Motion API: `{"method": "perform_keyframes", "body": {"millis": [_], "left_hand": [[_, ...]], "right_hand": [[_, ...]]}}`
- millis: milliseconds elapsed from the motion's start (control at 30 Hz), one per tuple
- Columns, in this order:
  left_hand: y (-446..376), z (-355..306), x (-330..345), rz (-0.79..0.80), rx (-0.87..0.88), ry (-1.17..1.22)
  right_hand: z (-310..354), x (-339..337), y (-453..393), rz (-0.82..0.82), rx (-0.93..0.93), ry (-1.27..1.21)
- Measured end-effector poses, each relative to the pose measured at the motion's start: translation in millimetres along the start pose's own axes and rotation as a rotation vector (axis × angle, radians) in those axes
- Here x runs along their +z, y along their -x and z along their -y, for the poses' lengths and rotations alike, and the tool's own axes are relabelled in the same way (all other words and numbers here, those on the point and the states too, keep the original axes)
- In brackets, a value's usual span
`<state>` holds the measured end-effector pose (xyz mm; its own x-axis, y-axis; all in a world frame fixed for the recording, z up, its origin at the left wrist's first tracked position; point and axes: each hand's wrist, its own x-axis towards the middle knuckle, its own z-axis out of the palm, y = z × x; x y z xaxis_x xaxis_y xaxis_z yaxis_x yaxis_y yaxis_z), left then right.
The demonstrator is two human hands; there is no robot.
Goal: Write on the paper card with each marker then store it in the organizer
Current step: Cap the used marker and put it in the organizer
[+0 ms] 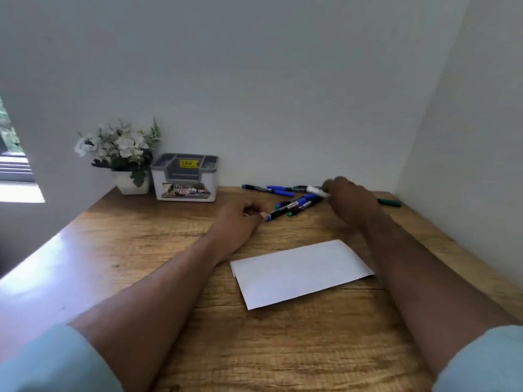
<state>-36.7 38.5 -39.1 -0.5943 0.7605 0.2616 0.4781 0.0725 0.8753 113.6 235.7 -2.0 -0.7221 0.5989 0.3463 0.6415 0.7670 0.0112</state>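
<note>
Both hands are out over the wooden desk [141,250], grain running side to side, a bit glossy on the left hand's side. The left hand [240,219] has its fingers curled in, resting on the desk with the fingertips right at the near end of a black-and-blue marker [294,206]; can't tell if it's actually pinching it or just touching. That marker's long axis runs diagonally, from the left fingertips away toward the right hand.

The right hand [348,199] is blurry, reaching into the marker pile [283,190]. There's a white-barreled marker [315,190] sticking out of it toward the left hand, lying roughly crosswise, and it looks gripped, though the blur makes it iffy.

A lone green marker [390,202] lies past the right hand's outer side. The paper card [300,273], flat white rectangle, sits between the two forearms, nearer than both hands, long edge tilted slightly. The organizer [185,179], boxy white plastic with a gray insert, is beyond the left hand, beside a flower pot [130,165].
</note>
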Motion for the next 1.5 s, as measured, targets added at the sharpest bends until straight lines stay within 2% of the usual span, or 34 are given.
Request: {"method": "perform_keyframes", "body": {"millis": [67,100,200,267,467,567,667,800,867,1033,1133,1267,1400,1500], "left_hand": [[4.0,-6.7,0.5,0.038,0.047,0.052],[6.3,-10.6,0.2,0.063,0.074,0.072],[15.2,-21.0,-3.9,0.088,0.175,0.078],[20.6,-21.4,-10.8,0.057,0.245,-0.004],[46.2,-11.5,-30.0,0.101,0.3,-0.259],[49.5,-7.0,-35.4,0.164,0.313,-0.355],[44.9,-8.1,-41.8,0.297,0.257,-0.407],[32.7,-6.4,-49.2,0.433,0.099,-0.147],[27.6,-5.0,-49.8,0.433,0.049,-0.083],[24.8,-14.5,-44.4,0.356,-0.034,-0.153],[29.5,-14.2,-50.0,0.25,-0.082,-0.083],[34.3,-9.1,-56.4,0.268,-0.081,-0.031],[31.6,2.2,-62.6,0.272,0.093,-0.323],[34.4,-5.1,-57.7,0.46,0.116,-0.545]], "right_hand": [[19.7,-16.4,9.2,-0.175,-0.068,-0.345],[35.2,-25.2,18.5,-0.205,-0.09,-0.593],[77.9,-39.6,47.0,-0.101,-0.089,-1.367],[91.3,-36.7,58.8,-0.029,-0.043,-1.577],[106.4,-13.4,73.8,0.251,0.128,-1.549],[109.3,-10.2,73.8,0.39,0.137,-1.689],[106.2,-6.3,72.3,0.505,0.191,-1.802],[104.1,-2.1,69.8,0.595,0.19,-1.877],[103.7,0.6,67.4,0.614,0.163,-1.909],[102.8,5.1,64.2,0.566,0.153,-1.927],[92.4,1.3,60.1,0.452,0.198,-1.933],[88.4,-2.3,57.7,0.325,0.247,-2.008],[90.1,-16.0,59.0,0.177,0.292,-2.026],[92.5,-9.2,62.9,0.09,0.393,-1.914]]}}
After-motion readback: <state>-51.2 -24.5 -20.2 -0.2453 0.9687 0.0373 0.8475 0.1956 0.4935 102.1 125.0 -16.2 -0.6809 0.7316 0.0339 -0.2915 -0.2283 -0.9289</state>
